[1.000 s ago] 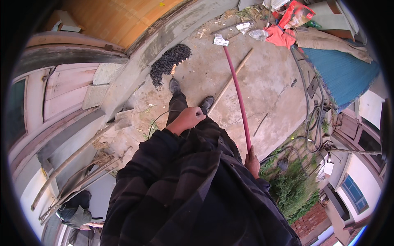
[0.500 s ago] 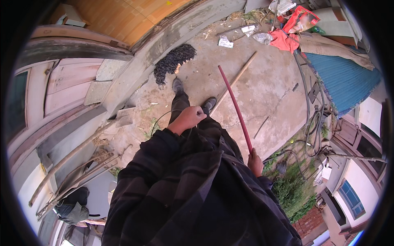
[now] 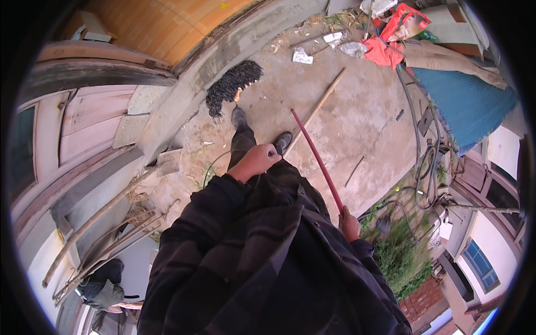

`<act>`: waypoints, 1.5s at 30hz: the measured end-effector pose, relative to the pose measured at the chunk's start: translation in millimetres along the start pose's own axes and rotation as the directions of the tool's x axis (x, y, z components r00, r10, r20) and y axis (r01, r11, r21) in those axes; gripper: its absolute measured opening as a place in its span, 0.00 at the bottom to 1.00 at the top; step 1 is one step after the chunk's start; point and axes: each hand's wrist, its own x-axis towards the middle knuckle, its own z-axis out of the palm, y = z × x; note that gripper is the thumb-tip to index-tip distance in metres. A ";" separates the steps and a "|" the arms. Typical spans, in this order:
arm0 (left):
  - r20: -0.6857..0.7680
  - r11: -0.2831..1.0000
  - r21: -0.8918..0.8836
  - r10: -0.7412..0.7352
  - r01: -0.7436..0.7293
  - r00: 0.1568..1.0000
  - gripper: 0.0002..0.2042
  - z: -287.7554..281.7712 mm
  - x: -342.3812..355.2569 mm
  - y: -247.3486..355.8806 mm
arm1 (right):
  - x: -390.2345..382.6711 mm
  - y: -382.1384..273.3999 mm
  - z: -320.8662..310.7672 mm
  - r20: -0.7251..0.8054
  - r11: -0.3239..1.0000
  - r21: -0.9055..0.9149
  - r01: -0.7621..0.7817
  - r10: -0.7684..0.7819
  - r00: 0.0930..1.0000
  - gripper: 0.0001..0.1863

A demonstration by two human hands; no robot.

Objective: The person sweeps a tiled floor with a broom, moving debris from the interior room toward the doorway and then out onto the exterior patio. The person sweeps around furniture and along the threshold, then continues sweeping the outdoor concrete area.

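Observation:
My right hand (image 3: 349, 225) is closed round the near end of a dark red pole (image 3: 318, 159). The pole slants up and to the left, its far tip held over the concrete beside a pale wooden pole (image 3: 319, 103) lying on the ground. In front of my body my left hand (image 3: 258, 161) is curled into a fist; whatever it may hold is hidden. A thin dark cord (image 3: 215, 162) curves behind the left wrist. Just beyond my left shoe (image 3: 239, 117) lies a shaggy black mop head (image 3: 233, 82), with light-coloured bits at its edge.
A low concrete step (image 3: 187, 84) borders the left. Long sticks (image 3: 95, 229) lean at the lower left. Red bags (image 3: 385, 50) and litter lie at the far right, near a blue corrugated sheet (image 3: 466, 103). Dark hoses (image 3: 429, 162) coil beside green plants (image 3: 399, 257).
The red pole's far tip has come down and nearer to me, slightly left. My right hand has shifted slightly with it; my left fist stays in place.

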 end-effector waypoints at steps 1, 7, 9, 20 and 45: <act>0.018 1.000 -0.010 -0.022 0.023 1.000 0.15 -0.4 0.6 0.7 | 0.2 2.1 -0.1 0.005 1.000 -0.017 -0.010 0.010 1.000 0.25; 0.035 0.997 -0.034 -0.063 0.064 0.997 0.15 -3.1 3.7 3.7 | -11.9 1.3 -5.4 -0.098 0.993 0.115 0.009 0.003 0.995 0.25; 0.038 0.998 -0.031 -0.061 0.062 0.997 0.15 -2.1 4.4 4.7 | -15.8 -3.5 -5.0 -0.124 0.991 0.125 -0.037 0.052 0.991 0.25; 0.043 1.000 0.022 -0.015 0.015 0.999 0.15 0.8 15.4 7.0 | -2.3 -2.9 2.0 -0.027 0.991 0.130 -0.044 0.048 0.998 0.25; -0.003 0.999 0.038 0.026 -0.026 1.000 0.15 9.4 17.4 -0.5 | -4.3 12.4 19.8 -0.065 0.840 0.523 0.142 -0.127 0.990 0.22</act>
